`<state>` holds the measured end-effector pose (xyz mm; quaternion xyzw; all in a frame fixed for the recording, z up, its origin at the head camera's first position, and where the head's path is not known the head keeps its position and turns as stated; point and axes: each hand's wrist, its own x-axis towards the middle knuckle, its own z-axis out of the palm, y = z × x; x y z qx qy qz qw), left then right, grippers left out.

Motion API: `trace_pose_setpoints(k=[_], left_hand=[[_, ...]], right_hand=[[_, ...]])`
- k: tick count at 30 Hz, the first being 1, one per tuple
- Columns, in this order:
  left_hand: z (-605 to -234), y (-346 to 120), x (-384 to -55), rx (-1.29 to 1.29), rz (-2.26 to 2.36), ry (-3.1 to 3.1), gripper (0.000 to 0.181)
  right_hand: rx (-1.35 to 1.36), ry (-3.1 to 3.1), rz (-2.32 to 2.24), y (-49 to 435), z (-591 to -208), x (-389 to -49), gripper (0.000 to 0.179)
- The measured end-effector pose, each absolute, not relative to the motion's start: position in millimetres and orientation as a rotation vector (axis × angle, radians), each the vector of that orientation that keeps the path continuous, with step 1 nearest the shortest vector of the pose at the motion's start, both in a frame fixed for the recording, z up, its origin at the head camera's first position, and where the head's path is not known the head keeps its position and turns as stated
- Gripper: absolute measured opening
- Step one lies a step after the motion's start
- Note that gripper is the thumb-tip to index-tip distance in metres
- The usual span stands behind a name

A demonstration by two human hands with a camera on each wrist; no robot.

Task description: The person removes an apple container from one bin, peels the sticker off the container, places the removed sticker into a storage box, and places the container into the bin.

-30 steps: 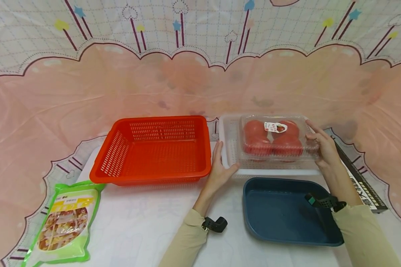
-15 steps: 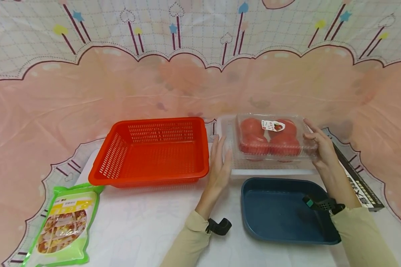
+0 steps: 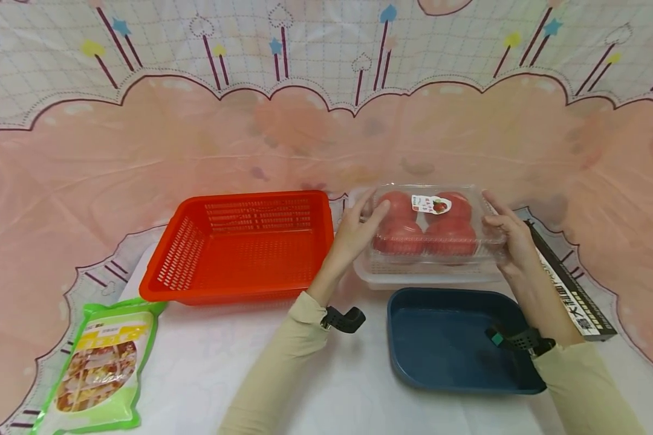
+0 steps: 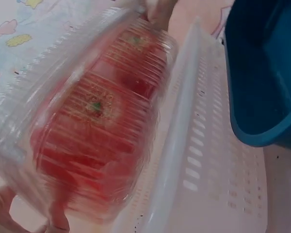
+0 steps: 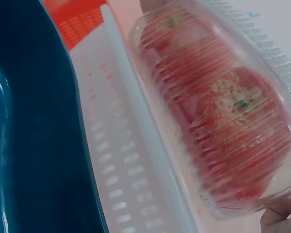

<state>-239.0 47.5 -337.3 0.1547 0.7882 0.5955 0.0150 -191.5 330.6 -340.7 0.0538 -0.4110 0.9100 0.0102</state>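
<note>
A clear plastic box of tomatoes (image 3: pixel 425 232), with a white label on its lid, is between my two hands over the white basket (image 3: pixel 430 279). My left hand (image 3: pixel 350 232) holds its left end, thumb on the near side. At the opposite end, my right hand (image 3: pixel 514 238) grips the box with the fingers at its edge. Both wrist views show the ribbed side of the tomato box (image 4: pixel 97 131) tilted above the basket's rim (image 5: pixel 150 131). Whether the box touches the basket floor is hidden.
A red-orange basket (image 3: pixel 239 296) stands left of the white one. In front lies a dark blue tray (image 3: pixel 457 344), under my right forearm. A green food packet (image 3: pixel 98 368) rests at the left, and a black-and-white long box (image 3: pixel 571 284) at the right.
My left hand has gone from the white basket's left rim up to the box's left end and now holds it. The right hand keeps its grip on the other end.
</note>
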Motion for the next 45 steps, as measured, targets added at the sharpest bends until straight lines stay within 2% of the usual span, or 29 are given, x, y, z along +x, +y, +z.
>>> trace_pose_setpoints(k=[12,23,31,45], left_hand=[[-326.1,23.3,-232.7,0.537,1.862,2.507,0.054],[-321.8,-4.3,-213.0,0.449,1.776,2.58,0.049],[-316.2,-22.5,-203.8,0.466,1.724,2.601,0.045],[-309.8,-48.9,-197.0,0.505,1.607,2.65,0.049]], right_hand=[[0.123,-1.691,2.468,302.3,-330.9,-180.4,0.038],[0.151,-1.994,2.096,274.9,-332.4,-163.6,0.041],[0.191,-2.085,2.022,261.7,-330.6,-157.4,0.042],[0.217,-2.279,1.869,248.8,-333.3,-156.6,0.045]])
